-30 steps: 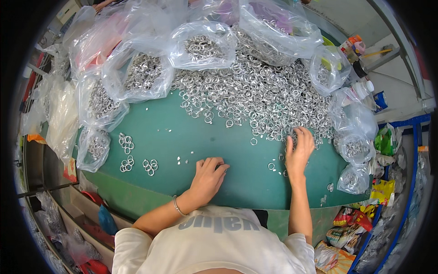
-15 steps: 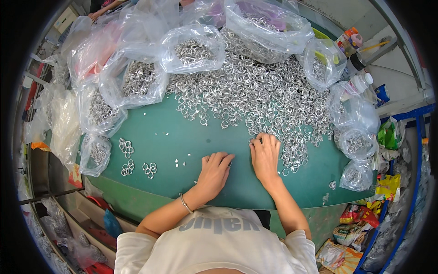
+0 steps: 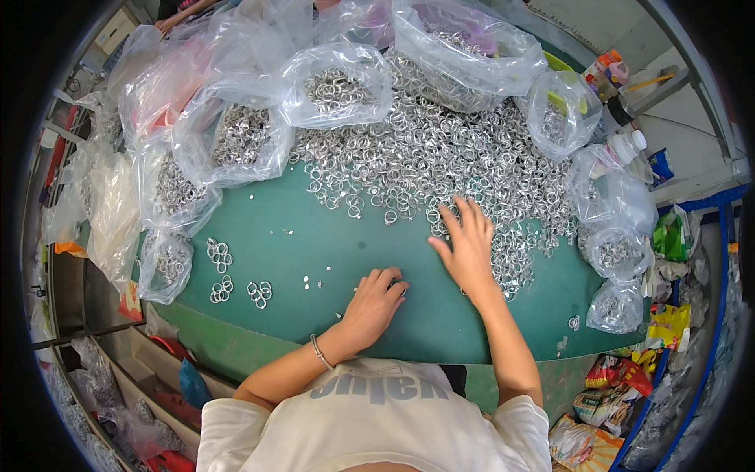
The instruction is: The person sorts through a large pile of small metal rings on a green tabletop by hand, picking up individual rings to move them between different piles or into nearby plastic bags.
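A wide heap of silver-coloured metal rings (image 3: 440,157) covers the far middle and right of the green tabletop (image 3: 314,236). At the heap's near edge, my right hand (image 3: 469,256) reaches forward with fingers spread and thumb apart, its fingertips over the rings. My left hand (image 3: 371,308) rests on the green surface left of it, fingers curled together. A small glint shows by its fingertips, but what they hold is hidden. Farther left lie three small groups of rings: an upper group (image 3: 219,253), a lower group (image 3: 222,289) and a right-hand group (image 3: 259,295).
Clear plastic bags of rings line the table, including a far bag (image 3: 334,86), a left bag (image 3: 169,263) and a right bag (image 3: 616,307). Small silver bits (image 3: 307,279) lie left of my hands. A white-capped bottle (image 3: 625,148) stands at the right edge.
My right hand has moved forward and slightly right, and its fingers have spread. My left hand has shifted slightly right and remains curled.
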Action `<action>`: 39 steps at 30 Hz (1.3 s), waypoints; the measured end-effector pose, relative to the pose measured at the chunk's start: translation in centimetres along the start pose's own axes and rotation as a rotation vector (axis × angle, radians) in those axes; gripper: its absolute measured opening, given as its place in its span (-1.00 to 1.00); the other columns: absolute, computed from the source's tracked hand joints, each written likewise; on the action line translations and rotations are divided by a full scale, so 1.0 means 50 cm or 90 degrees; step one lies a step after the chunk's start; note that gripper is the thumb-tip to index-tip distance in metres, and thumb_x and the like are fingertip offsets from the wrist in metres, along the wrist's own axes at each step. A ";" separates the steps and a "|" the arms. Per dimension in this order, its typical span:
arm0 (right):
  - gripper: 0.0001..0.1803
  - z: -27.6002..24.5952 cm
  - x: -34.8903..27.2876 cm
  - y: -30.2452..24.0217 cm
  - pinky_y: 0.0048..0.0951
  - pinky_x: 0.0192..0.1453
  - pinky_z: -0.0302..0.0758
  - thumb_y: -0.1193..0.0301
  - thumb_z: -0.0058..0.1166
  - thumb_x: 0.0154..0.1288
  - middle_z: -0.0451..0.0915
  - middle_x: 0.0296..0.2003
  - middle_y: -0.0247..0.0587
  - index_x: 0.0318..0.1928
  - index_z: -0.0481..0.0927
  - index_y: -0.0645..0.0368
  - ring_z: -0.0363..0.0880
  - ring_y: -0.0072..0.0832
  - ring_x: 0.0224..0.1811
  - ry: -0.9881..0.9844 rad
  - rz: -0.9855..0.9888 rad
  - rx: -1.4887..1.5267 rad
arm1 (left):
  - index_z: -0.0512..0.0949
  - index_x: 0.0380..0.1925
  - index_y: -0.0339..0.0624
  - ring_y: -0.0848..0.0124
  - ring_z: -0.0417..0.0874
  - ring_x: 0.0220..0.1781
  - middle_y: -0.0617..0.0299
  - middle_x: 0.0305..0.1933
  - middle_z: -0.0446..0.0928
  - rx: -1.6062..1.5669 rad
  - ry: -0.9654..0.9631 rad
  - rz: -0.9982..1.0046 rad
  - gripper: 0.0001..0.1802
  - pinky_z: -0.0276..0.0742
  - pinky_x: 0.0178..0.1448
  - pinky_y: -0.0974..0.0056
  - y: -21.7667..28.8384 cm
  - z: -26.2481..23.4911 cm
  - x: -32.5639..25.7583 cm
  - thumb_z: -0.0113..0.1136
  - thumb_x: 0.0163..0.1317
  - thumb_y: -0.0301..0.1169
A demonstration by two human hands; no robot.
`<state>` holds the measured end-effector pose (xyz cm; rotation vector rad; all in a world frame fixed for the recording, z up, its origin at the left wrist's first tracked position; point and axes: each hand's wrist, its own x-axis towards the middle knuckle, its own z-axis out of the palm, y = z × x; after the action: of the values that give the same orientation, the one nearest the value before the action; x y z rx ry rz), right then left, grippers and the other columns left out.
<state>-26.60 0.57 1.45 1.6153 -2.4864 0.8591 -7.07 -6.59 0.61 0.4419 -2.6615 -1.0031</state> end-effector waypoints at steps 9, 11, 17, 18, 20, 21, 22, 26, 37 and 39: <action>-0.74 -0.047 -0.098 -0.020 0.01 0.39 0.11 0.47 0.22 0.09 0.50 -0.01 -0.19 -0.16 0.60 0.18 0.35 -0.20 0.23 -0.166 -0.146 0.059 | 0.51 -0.18 -0.30 0.11 0.44 -0.02 0.08 -0.05 0.41 0.005 0.009 0.028 -0.73 0.38 0.02 0.12 -0.002 -0.017 -0.012 0.17 0.06 -0.65; -0.78 -0.059 -0.103 0.005 -0.06 0.33 0.17 0.50 0.22 0.08 0.52 -0.09 -0.19 -0.20 0.60 0.18 0.40 -0.21 0.16 -0.097 -0.129 0.040 | 0.52 -0.17 -0.31 0.11 0.44 -0.01 0.07 -0.05 0.41 0.004 0.007 0.028 -0.72 0.38 0.03 0.13 -0.001 -0.017 -0.016 0.16 0.05 -0.66; -0.78 -0.056 -0.072 0.005 -0.17 0.17 0.24 0.50 0.25 0.06 0.48 -0.08 -0.15 -0.23 0.59 0.19 0.38 -0.18 0.09 0.031 0.060 -0.003 | 0.51 -0.17 -0.31 0.10 0.44 0.01 0.05 -0.05 0.41 -0.048 0.002 0.034 -0.67 0.39 0.04 0.13 -0.010 -0.013 -0.026 0.14 -0.02 -0.71; -0.77 -0.053 -0.061 -0.009 -0.16 0.19 0.23 0.49 0.25 0.06 0.47 -0.06 -0.15 -0.23 0.59 0.20 0.36 -0.17 0.12 0.011 0.041 0.022 | 0.51 -0.17 -0.31 0.09 0.44 0.01 0.05 -0.04 0.41 -0.054 0.002 0.033 -0.66 0.39 0.04 0.13 -0.009 -0.012 -0.027 0.14 -0.03 -0.71; -0.76 -0.043 -0.058 -0.022 -0.11 0.28 0.16 0.46 0.26 0.06 0.42 0.03 -0.12 -0.22 0.58 0.20 0.30 -0.14 0.20 -0.046 -0.026 0.010 | 0.52 -0.17 -0.30 0.09 0.44 0.01 0.05 -0.04 0.41 -0.056 -0.001 0.030 -0.65 0.38 0.05 0.13 -0.009 -0.013 -0.029 0.15 -0.03 -0.71; -0.77 -0.039 -0.065 -0.017 -0.10 0.30 0.14 0.47 0.24 0.07 0.43 0.03 -0.12 -0.22 0.58 0.20 0.30 -0.13 0.21 -0.036 -0.023 -0.016 | 0.52 -0.16 -0.29 0.10 0.44 0.02 0.05 -0.03 0.40 -0.053 -0.005 0.030 -0.65 0.37 0.05 0.13 -0.009 -0.013 -0.029 0.16 -0.03 -0.70; -0.78 -0.036 -0.073 -0.008 -0.08 0.31 0.13 0.48 0.23 0.07 0.43 0.03 -0.12 -0.23 0.57 0.20 0.30 -0.13 0.21 -0.029 -0.022 -0.042 | 0.52 -0.16 -0.28 0.11 0.44 0.02 0.05 -0.03 0.40 -0.051 -0.006 0.027 -0.65 0.37 0.05 0.13 -0.007 -0.015 -0.029 0.18 -0.03 -0.69; -0.83 -0.051 -0.081 0.032 -0.09 0.31 0.11 0.53 0.16 0.11 0.45 0.00 -0.11 -0.23 0.57 0.19 0.31 -0.12 0.20 0.041 0.065 -0.081 | 0.53 -0.13 -0.23 0.15 0.43 0.02 0.09 -0.02 0.39 0.028 0.052 0.004 -0.65 0.32 0.03 0.14 0.012 -0.028 -0.025 0.24 0.00 -0.63; -0.45 -0.031 -0.113 -0.061 0.06 0.39 0.07 0.35 0.19 0.18 0.26 0.28 0.00 0.17 0.40 0.23 0.13 -0.04 0.39 -0.137 0.028 -0.032 | 0.54 -0.16 -0.28 0.17 0.45 -0.13 0.10 -0.10 0.40 -0.020 0.019 -0.005 -0.69 0.35 -0.07 0.17 -0.003 -0.019 -0.030 0.20 0.03 -0.68; -0.56 -0.032 -0.117 -0.055 0.00 0.38 0.13 0.40 0.19 0.17 0.35 0.22 -0.03 0.08 0.49 0.22 0.21 -0.08 0.36 -0.138 -0.032 0.036 | 0.54 -0.16 -0.29 0.17 0.45 -0.13 0.10 -0.10 0.40 -0.038 0.006 0.000 -0.69 0.37 -0.06 0.16 -0.002 -0.020 -0.033 0.19 0.03 -0.68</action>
<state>-22.00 5.36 1.99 1.8741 -2.5685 0.7948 -5.21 -6.66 1.03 0.4341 -2.6161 -1.0739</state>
